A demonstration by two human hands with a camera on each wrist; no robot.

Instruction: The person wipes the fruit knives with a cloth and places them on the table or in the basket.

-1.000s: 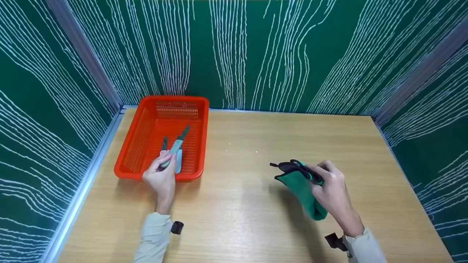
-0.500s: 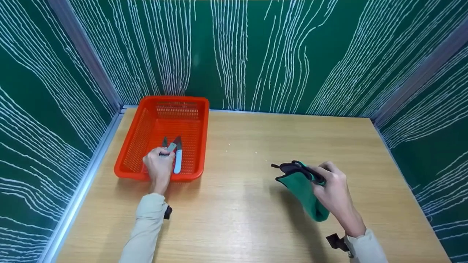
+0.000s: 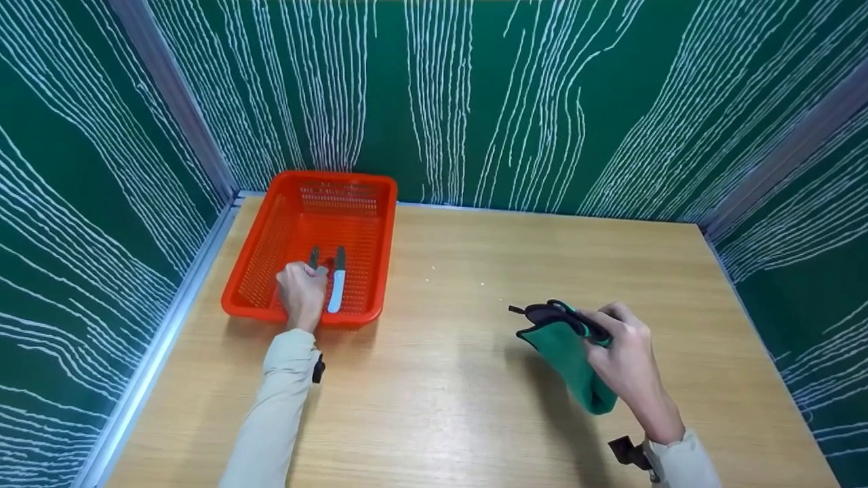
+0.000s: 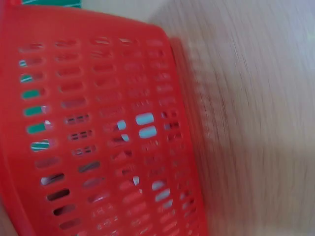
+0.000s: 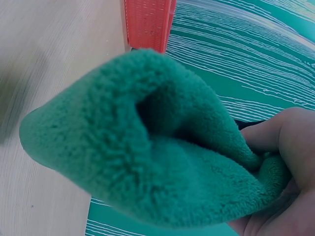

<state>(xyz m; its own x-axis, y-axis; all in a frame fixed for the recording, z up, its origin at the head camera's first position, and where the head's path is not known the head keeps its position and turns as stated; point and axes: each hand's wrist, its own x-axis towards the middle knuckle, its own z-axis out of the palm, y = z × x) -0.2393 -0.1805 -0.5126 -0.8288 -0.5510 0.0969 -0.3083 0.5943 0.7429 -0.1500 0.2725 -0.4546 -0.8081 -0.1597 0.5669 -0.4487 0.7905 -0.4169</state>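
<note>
My left hand [image 3: 302, 291] is down in the red plastic basket [image 3: 234, 298] and grips a paring knife [image 3: 321, 270]; only a bit of its pale green handle shows past the fingers. A second knife with a light blue handle [image 3: 336, 293] lies just to the right, its dark blade pointing away. Beyond the fingers a further dark blade [image 3: 314, 255] shows, its handle hidden by the hand. On the right, my right hand [image 3: 627, 352] pinches a folded green cloth [image 5: 147, 147] with black edging, held above the table.
The pale wooden table [image 3: 434, 379] carries a few tiny white crumbs [image 3: 482, 284] near its middle. Green walls [image 3: 515, 102] with white wavy lines enclose it at the back and sides. In the left wrist view the basket's slotted wall [image 4: 108, 147] fills much of the frame.
My left hand has lowered the pale green knife into the basket, so the hand now covers most of it. The right hand with the cloth has hardly moved.
</note>
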